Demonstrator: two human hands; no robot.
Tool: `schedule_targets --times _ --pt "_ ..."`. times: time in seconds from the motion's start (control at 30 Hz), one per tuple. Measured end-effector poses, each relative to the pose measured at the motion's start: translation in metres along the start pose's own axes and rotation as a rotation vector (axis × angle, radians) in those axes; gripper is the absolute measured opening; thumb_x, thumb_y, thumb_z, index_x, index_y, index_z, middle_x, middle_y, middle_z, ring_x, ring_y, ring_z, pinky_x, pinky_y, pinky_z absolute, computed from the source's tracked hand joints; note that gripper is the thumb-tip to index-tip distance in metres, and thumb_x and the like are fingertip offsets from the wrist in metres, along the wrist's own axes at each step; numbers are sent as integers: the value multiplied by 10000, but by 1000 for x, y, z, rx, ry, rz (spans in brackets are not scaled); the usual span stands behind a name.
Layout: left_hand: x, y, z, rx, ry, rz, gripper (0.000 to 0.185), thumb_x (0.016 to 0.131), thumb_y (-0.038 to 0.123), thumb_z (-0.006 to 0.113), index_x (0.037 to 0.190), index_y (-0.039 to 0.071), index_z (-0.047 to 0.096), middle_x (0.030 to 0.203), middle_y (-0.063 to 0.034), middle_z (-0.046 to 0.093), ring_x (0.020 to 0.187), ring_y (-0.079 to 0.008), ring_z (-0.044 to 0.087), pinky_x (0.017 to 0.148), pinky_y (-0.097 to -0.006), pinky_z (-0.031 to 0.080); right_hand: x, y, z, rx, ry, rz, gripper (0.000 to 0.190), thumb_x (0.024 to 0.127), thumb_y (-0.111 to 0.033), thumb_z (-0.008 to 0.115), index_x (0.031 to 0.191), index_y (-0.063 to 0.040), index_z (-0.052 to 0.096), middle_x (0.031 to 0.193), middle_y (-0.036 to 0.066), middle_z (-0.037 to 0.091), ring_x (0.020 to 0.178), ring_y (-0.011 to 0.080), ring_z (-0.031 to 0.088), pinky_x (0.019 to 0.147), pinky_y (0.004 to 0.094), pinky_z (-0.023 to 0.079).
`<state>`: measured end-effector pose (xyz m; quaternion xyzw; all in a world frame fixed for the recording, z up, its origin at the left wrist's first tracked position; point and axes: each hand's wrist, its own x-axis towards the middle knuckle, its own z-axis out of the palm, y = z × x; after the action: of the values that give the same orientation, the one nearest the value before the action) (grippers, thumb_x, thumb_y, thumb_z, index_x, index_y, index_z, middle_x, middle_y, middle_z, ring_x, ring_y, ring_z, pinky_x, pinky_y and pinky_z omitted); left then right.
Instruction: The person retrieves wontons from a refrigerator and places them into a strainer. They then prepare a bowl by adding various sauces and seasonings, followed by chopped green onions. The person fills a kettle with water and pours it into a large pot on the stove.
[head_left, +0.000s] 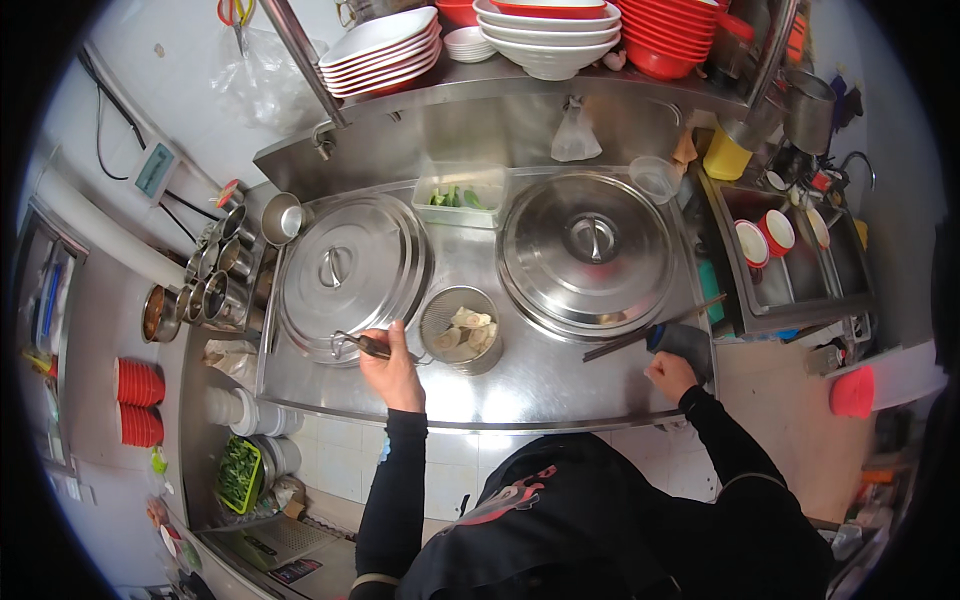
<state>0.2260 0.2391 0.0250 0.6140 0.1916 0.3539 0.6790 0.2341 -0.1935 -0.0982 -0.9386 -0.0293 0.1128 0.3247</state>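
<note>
My left hand (392, 369) is closed around the handle (373, 346) of a wire-mesh strainer basket. The basket (489, 364) rests on the steel counter, between two large round pot lids, and holds several pale food slices (472, 330). Near the counter's right end, my right hand (673, 375) has its fingers curled, right beside a dark grey jug (688, 346) with a blue edge. Whether it grips the jug is unclear. Long dark chopsticks (616, 345) lie just beyond that hand, slanting past the jug.
A left lid (337, 259) and a right lid (592, 247) cover the pots. Behind them is a plastic tub (459, 212) with green vegetables. Steel pots (225, 289) crowd the left side. At right is a sink (780, 277) with bowls. Stacked dishes (551, 49) fill the shelf above.
</note>
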Motion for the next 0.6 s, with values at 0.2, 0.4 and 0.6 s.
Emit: schedule_targets --times 0.2,0.4,0.6 --pt "-8 -3 -20 259 -336 118 581 666 94 820 1069 51 404 1066 -95 509 988 -194 518 873 -300 416 -8 -49 55 -58 -198 -267 275 834 -278 560 746 -18 585 760 176 607 745 375 579 670 450 453" --pt "-56 15 -117 425 -341 -61 352 743 70 731 1022 30 520 935 -72 600 844 -188 584 785 -323 467 -31 -174 133 87 -546 -460 247 843 -257 572 755 -26 577 725 150 596 691 317 580 643 408 454" --pt "-107 56 -198 675 -431 484 296 741 92 662 1024 26 606 1088 -153 608 1002 -341 568 901 -427 426 -99 -359 226 960 -1180 -31 196 882 -116 543 1050 -15 552 998 85 599 926 151 569 838 292 471"
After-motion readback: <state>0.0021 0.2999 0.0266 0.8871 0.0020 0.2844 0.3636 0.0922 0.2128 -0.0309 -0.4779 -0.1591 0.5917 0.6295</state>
